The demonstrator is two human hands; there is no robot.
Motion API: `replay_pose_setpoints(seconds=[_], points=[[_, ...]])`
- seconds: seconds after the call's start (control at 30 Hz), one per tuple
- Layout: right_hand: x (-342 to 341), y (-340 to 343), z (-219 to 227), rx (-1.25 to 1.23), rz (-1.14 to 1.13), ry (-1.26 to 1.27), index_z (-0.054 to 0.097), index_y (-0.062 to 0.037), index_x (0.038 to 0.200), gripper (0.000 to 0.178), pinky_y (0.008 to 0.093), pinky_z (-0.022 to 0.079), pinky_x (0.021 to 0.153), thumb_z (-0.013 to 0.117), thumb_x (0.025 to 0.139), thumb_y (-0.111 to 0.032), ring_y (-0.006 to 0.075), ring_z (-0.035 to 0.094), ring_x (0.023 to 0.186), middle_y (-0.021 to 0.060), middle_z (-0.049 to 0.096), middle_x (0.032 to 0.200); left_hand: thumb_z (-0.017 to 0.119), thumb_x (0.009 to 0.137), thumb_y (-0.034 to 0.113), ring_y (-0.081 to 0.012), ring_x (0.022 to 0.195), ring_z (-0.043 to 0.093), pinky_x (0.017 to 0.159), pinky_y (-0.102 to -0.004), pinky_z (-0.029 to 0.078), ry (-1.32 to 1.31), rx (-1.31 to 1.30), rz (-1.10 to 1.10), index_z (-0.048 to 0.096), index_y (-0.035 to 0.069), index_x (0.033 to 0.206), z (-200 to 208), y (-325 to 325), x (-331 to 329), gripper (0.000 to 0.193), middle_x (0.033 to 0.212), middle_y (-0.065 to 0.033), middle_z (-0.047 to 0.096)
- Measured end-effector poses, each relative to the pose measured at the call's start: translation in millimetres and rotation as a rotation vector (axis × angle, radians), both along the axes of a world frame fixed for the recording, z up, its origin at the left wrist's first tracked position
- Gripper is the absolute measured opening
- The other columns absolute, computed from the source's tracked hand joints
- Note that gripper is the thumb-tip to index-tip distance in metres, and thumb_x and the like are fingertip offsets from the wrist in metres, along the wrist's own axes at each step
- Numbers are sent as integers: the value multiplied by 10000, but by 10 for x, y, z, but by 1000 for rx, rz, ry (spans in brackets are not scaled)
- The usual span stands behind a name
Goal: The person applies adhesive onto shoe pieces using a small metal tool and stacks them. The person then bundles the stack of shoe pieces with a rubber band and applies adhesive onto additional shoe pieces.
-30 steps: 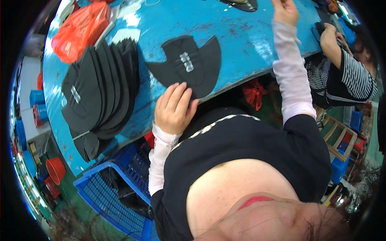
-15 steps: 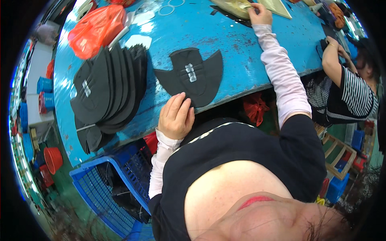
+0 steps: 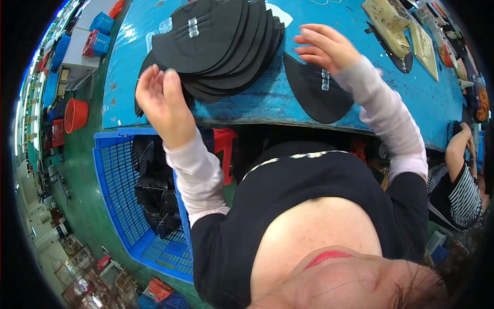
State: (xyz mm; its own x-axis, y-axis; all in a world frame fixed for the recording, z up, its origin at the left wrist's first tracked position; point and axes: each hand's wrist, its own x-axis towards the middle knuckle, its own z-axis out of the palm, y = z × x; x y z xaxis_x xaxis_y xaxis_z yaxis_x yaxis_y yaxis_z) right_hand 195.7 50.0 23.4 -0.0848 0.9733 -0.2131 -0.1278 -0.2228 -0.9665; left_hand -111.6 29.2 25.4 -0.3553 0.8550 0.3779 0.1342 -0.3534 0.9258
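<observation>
Your left hand (image 3: 167,108), its fingers parted and loosely bent, is at the near left edge of the stack of flat, curved black sheet pieces (image 3: 213,49); whether it touches them, I cannot tell. Your right hand (image 3: 332,50) has its fingers extended and gripping nothing, partly covering 1 flat black curved piece with a clear glossy patch (image 3: 309,92). The stack and this piece lie on the glossy blue worktop (image 3: 437,98).
</observation>
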Motion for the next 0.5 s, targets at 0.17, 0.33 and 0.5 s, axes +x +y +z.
replay_pose_setpoints(seconds=[0.17, 0.33, 0.5], points=[[-429, 512, -398, -335, -138, -37, 580, -59, 1290, 635, 358, 526, 922, 806, 856, -466, 223, 627, 956, 92, 624, 1146, 823, 870, 381, -310, 1253, 536, 1068, -378, 433, 92, -219, 3, 378, -121, 1444, 37, 520, -255, 883, 1419, -298, 490], [-578, 463, -252, -435, -185, -218, 620, -33, 1190, 679, 409, 515, 913, 868, 770, -505, 220, 627, 948, 82, 622, 1071, 873, 810, 304, -277, 1144, 605, 990, -346, 492, 230, -225, -2, 329, -118, 1460, -182, 619, -230, 947, 1298, -259, 570], [-774, 468, 11, -387, -158, -164, 593, 19, 1237, 761, 386, 538, 897, 893, 744, -476, 250, 655, 997, 125, 653, 1115, 857, 818, 228, -264, 1127, 615, 984, -324, 496, 202, -282, -57, 294, -127, 1469, -70, 585, -178, 931, 1279, -251, 585]])
